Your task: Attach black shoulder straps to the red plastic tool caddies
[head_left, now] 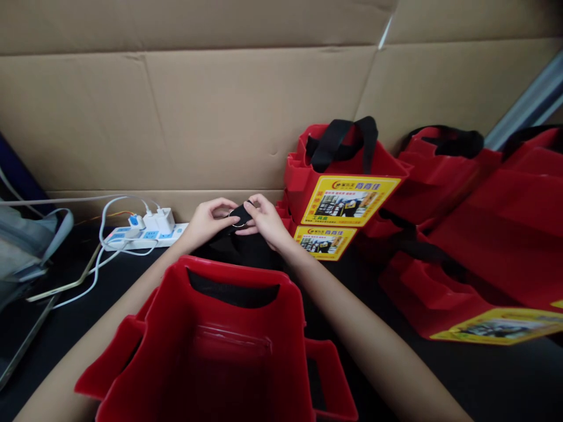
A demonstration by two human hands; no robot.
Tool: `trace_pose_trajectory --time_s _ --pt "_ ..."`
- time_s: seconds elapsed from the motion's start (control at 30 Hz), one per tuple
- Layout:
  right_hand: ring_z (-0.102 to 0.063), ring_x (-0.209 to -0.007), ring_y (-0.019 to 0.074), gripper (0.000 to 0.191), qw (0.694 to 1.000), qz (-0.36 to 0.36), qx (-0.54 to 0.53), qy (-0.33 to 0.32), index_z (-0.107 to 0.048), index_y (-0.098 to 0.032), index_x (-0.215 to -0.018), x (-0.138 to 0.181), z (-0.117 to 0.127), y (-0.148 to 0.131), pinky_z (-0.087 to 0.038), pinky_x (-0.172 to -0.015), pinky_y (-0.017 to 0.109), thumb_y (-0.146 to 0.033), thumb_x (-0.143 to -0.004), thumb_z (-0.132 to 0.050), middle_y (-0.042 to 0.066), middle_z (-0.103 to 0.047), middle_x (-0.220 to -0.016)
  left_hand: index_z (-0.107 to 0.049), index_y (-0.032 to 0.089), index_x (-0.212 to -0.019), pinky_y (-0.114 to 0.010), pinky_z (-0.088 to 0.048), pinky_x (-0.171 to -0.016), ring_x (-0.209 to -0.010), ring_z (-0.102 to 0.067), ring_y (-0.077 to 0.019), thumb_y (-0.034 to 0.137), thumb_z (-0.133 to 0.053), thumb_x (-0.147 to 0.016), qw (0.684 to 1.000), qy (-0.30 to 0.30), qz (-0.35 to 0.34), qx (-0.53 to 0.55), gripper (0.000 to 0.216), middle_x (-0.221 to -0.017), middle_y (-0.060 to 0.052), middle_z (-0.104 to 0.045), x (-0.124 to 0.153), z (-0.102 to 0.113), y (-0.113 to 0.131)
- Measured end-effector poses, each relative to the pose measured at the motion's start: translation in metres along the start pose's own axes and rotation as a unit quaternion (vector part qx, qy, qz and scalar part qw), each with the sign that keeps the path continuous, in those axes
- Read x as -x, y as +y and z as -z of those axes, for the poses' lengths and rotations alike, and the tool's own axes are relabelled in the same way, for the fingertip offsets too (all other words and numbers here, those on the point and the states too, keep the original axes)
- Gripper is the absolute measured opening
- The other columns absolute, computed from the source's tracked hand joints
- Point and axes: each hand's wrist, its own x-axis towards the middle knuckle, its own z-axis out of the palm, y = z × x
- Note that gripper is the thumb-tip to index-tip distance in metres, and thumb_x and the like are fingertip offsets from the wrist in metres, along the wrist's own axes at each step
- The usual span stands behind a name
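Note:
A red plastic tool box (237, 375) stands in front of me with its open top facing up and a slot in its far wall. Beyond that wall, my left hand (213, 218) and my right hand (264, 220) meet at a black strap (243, 214). Fingers of both hands are closed on it. A metal ring (235, 219) shows at the strap between them. More black webbing lies below the hands, behind the box, and part of it is hidden by the wall.
Stacked red tool boxes (303, 164) with black straps and yellow labels (347, 200) stand at the right. At the left are a white power strip (145, 237) with chargers and cables, a phone (26, 343) and a grey bag (21, 246). Cardboard (211, 117) lines the back.

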Motion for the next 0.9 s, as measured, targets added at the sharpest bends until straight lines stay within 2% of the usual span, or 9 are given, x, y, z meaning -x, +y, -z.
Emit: trace_pose_trajectory --time_s 0.13,0.2,0.43,0.6,0.77,0.83,0.9 --pt "-0.058 -0.058 0.0094 0.01 0.999 -0.018 -0.015 -0.023 -0.034 -0.022 -0.081 0.004 0.002 -0.007 -0.056 -0.057 0.037 -0.03 -0.087 -0.037 -0.003 -0.052 -0.078 -0.06 0.014 -0.094 -0.034 -0.049 -0.084 -0.086 -0.063 -0.0175 0.021 -0.068 -0.065 0.999 -0.026 0.033 0.023 0.03 -0.101 -0.006 -0.065 0.0 0.005 -0.004" --pt "-0.057 -0.06 0.0106 0.011 1.0 -0.007 -0.001 -0.015 -0.036 -0.022 -0.081 0.004 0.002 -0.008 -0.055 -0.056 0.036 -0.031 -0.087 -0.038 -0.002 -0.051 -0.078 -0.059 0.015 -0.094 -0.033 -0.049 -0.08 -0.082 -0.064 -0.0161 0.019 -0.067 -0.065 0.997 -0.045 0.055 0.034 0.031 -0.1 -0.005 -0.065 0.0 0.005 -0.005" --pt "-0.045 -0.074 0.0117 0.014 0.983 0.124 0.092 0.096 -0.041 -0.02 -0.072 -0.005 0.008 -0.007 -0.045 -0.07 0.025 -0.023 -0.078 -0.052 -0.002 -0.042 -0.074 -0.056 0.016 -0.092 -0.028 -0.05 -0.071 -0.073 -0.063 -0.0136 0.02 -0.065 -0.067 0.981 -0.131 0.119 0.076 0.027 -0.082 -0.001 -0.067 0.004 0.004 -0.005" --pt "-0.046 -0.071 0.0113 0.014 0.968 0.176 0.105 0.145 -0.041 -0.021 -0.078 -0.005 0.009 -0.014 -0.043 -0.061 0.021 -0.032 -0.083 -0.048 0.0 -0.043 -0.078 -0.056 0.015 -0.089 -0.027 -0.048 -0.074 -0.076 -0.063 -0.0128 0.017 -0.067 -0.066 0.976 -0.16 0.121 0.08 0.026 -0.084 -0.001 -0.067 0.005 0.011 -0.009" --pt "-0.043 -0.053 0.007 0.014 0.945 0.236 0.075 0.213 -0.043 -0.023 -0.085 0.002 0.008 -0.027 -0.039 -0.042 0.017 -0.036 -0.084 -0.048 -0.001 -0.045 -0.079 -0.058 0.014 -0.087 -0.029 -0.048 -0.078 -0.079 -0.064 -0.0142 0.015 -0.069 -0.063 0.981 -0.154 0.097 0.059 0.027 -0.083 -0.002 -0.068 0.005 0.012 -0.016" --pt "-0.047 -0.053 0.0072 0.017 0.948 0.236 0.025 0.212 -0.043 -0.024 -0.09 0.003 0.005 -0.03 -0.041 -0.042 0.017 -0.037 -0.082 -0.051 -0.002 -0.049 -0.08 -0.058 0.014 -0.089 -0.03 -0.049 -0.079 -0.081 -0.064 -0.0148 0.017 -0.069 -0.064 0.986 -0.132 0.083 0.052 0.027 -0.084 -0.003 -0.068 0.004 0.012 -0.016" --pt "-0.054 -0.061 0.009 0.022 0.959 0.219 -0.019 0.177 -0.045 -0.024 -0.094 0.004 -0.001 -0.029 -0.045 -0.049 0.019 -0.037 -0.08 -0.055 0.0 -0.056 -0.083 -0.058 0.014 -0.091 -0.032 -0.049 -0.081 -0.086 -0.064 -0.0163 0.019 -0.07 -0.065 0.991 -0.107 0.067 0.045 0.029 -0.087 -0.004 -0.068 0.003 0.012 -0.016"
